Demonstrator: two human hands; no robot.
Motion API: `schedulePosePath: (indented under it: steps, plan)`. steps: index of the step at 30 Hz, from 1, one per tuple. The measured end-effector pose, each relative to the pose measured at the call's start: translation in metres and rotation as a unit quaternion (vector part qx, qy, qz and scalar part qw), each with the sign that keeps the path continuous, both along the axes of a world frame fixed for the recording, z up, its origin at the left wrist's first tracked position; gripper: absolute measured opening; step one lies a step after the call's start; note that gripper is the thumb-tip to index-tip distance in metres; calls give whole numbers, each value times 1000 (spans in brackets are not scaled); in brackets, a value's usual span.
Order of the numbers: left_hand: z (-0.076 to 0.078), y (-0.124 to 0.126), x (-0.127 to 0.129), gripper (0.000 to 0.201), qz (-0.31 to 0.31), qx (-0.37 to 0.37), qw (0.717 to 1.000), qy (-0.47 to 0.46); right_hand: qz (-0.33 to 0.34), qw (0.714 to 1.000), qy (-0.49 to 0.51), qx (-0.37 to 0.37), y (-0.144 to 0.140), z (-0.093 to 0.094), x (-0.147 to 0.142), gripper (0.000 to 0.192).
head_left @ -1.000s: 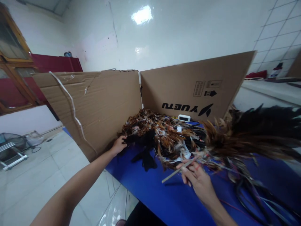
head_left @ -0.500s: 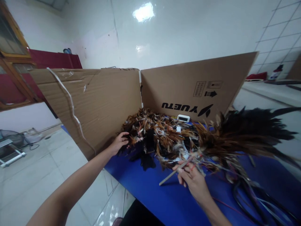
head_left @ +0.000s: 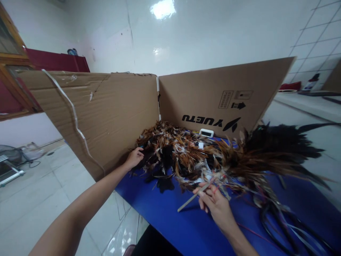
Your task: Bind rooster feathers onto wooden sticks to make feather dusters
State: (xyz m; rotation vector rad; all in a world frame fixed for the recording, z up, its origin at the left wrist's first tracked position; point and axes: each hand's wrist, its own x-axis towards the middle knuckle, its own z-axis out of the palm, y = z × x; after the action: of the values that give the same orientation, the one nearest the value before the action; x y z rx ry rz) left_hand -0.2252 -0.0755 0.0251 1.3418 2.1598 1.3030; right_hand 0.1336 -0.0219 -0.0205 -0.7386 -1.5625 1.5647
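My right hand (head_left: 217, 206) is closed around the thin wooden stick (head_left: 186, 203) of a feather duster, and its long brown and black plumes (head_left: 277, 149) fan out to the right. A red thread or band shows by the fingers. My left hand (head_left: 135, 157) is at the left edge of a heap of loose brown, black and white feathers (head_left: 183, 151). Its fingers are pinched together on a dark feather, which is partly lost among the others.
A blue tabletop (head_left: 165, 209) lies under the heap. Cardboard panels (head_left: 119, 106) stand behind and to the left. A small white device (head_left: 206, 133) sits by the back panel. Black cable-like loops and pale strips (head_left: 279, 224) lie at the right.
My left hand has gone from spread fingers on the heap to a pinch at its edge. My right hand still holds the stick, nearly in the same place.
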Motion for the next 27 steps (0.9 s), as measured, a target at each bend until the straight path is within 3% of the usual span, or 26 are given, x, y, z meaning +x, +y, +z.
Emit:
schedulePosePath:
  steps: [6, 9, 12, 16, 20, 27]
  plan:
    - [18, 8, 24, 28, 45, 53, 990, 120, 7, 1000, -8, 2, -2, 0, 0, 36]
    - [25, 16, 46, 24, 5, 49, 972, 229, 4, 1000, -9, -2, -2, -1, 0, 37]
    - [21, 26, 70, 39, -25, -14, 961, 276, 4, 1000, -10, -4, -2, -2, 0, 37]
    - [0, 41, 91, 68, -25, -92, 974, 204, 3, 1000, -7, -2, -2, -1, 0, 37]
    - [-17, 53, 87, 63, -22, -134, 986, 102, 8, 1000, -6, 0, -4, 0, -1, 36]
    - [-11, 51, 57, 55, -8, -94, 995, -9, 17, 1000, -2, 9, -6, 1, -3, 36]
